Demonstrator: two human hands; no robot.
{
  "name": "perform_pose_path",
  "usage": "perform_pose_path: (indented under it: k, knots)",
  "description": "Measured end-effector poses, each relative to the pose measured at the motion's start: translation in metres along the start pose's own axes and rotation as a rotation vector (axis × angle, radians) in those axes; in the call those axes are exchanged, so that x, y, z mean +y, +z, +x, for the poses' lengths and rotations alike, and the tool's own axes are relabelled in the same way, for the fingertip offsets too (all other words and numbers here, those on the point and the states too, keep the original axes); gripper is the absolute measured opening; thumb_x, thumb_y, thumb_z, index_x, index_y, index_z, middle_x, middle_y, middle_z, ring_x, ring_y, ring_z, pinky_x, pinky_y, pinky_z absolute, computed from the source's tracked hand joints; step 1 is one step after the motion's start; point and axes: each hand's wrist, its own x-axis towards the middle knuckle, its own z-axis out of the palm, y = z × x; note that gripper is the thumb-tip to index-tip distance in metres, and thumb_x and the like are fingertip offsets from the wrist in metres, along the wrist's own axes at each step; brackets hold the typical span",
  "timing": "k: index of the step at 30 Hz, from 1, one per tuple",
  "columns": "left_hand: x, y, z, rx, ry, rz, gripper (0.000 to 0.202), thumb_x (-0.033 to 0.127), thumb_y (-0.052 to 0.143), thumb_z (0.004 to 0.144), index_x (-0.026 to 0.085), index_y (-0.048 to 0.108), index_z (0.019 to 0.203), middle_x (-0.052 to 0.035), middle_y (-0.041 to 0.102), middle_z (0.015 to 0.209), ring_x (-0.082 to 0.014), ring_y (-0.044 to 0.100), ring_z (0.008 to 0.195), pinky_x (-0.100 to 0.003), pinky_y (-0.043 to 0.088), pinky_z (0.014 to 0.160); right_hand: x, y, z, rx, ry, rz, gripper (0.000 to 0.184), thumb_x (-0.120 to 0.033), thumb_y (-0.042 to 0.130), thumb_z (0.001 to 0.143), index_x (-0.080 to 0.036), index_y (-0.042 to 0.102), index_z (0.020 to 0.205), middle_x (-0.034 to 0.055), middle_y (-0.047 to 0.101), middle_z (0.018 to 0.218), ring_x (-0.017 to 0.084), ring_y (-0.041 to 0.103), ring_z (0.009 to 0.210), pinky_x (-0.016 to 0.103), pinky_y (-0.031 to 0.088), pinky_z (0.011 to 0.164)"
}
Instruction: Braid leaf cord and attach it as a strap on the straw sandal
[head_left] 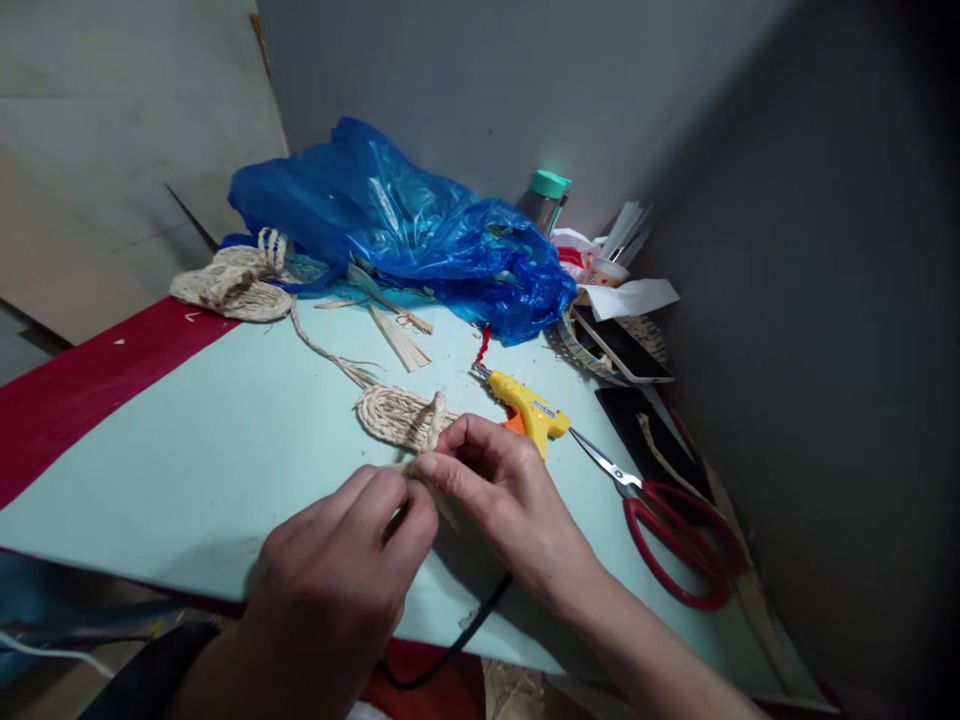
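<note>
A small woven straw sole (394, 413) lies on the pale green table (210, 440) with a straw strand (431, 428) rising from its near end. My left hand (341, 570) is closed in a pinch on that strand near the table's front. My right hand (499, 490) is closed too, its fingers pinching the same strand right beside the left fingertips. A thin braided cord (322, 350) trails from the sole towards the back left.
A yellow glue gun (529, 408) lies just behind my right hand, its black cable (457, 640) running off the front edge. Red-handled scissors (667, 525) lie at the right. A blue plastic bag (405, 225), another woven straw piece (232, 280), straw strips (397, 340), a phone (622, 350) and a bottle (546, 200) sit at the back.
</note>
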Motion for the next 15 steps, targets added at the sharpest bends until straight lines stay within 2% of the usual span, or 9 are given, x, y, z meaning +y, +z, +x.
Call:
perform_pose_path:
  k: [2,4,7,10,13,15]
  knots:
    - [0.000,-0.001,0.001,0.011,0.026,-0.093,0.019,0.003,0.048,0.091,0.014,0.062,0.095,-0.0038,0.062,0.076,-0.0192,0.059,0.073,-0.033,0.039,0.064,0.000,0.000,0.001,-0.017,0.001,-0.002,0.013,-0.026,0.064,0.084,-0.018,0.057,0.076,-0.0033,0.054,0.067,0.011,0.048,0.062,0.024,0.038,0.057]
    - [-0.003,-0.002,0.001,-0.001,-0.005,-0.267,0.011,0.010,0.054,0.092,0.016,0.062,0.097,-0.0056,0.065,0.087,-0.0207,0.060,0.082,-0.033,0.042,0.071,0.000,-0.001,0.001,0.001,0.001,-0.004,0.013,-0.025,0.063,0.083,-0.019,0.055,0.076,-0.0040,0.052,0.066,0.011,0.046,0.061,0.024,0.038,0.057]
    - [-0.013,-0.007,0.003,-0.023,-0.205,-0.460,0.009,0.019,0.054,0.094,0.022,0.062,0.093,-0.0035,0.062,0.096,-0.0204,0.058,0.093,-0.031,0.043,0.080,-0.002,-0.002,0.001,0.024,-0.013,0.031,0.013,-0.027,0.062,0.084,-0.019,0.053,0.078,-0.0054,0.048,0.065,0.010,0.043,0.059,0.023,0.036,0.055]
    - [-0.024,-0.015,0.013,-0.018,-0.344,-0.428,0.006,0.025,0.056,0.093,0.023,0.058,0.098,-0.0025,0.058,0.094,-0.0203,0.057,0.090,-0.030,0.043,0.080,-0.002,-0.004,0.000,0.001,-0.054,0.008,0.010,-0.025,0.060,0.085,-0.019,0.054,0.081,-0.0049,0.049,0.068,0.010,0.044,0.061,0.023,0.035,0.055]
    - [-0.030,-0.023,0.027,0.031,-0.455,-0.400,0.015,0.032,0.055,0.093,0.023,0.057,0.105,-0.0030,0.059,0.099,-0.0204,0.056,0.088,-0.031,0.044,0.083,0.000,-0.004,-0.001,-0.001,-0.099,-0.035,0.009,-0.024,0.058,0.088,-0.020,0.053,0.082,-0.0048,0.049,0.070,0.010,0.044,0.063,0.023,0.036,0.057]
    - [-0.032,-0.026,0.034,-0.038,-0.524,-0.494,0.020,0.038,0.057,0.091,0.026,0.060,0.105,-0.0021,0.063,0.103,-0.0211,0.060,0.092,-0.030,0.045,0.086,0.000,-0.004,-0.002,-0.007,-0.119,-0.043,0.009,-0.024,0.058,0.089,-0.020,0.053,0.083,-0.0051,0.049,0.069,0.011,0.044,0.063,0.024,0.036,0.057]
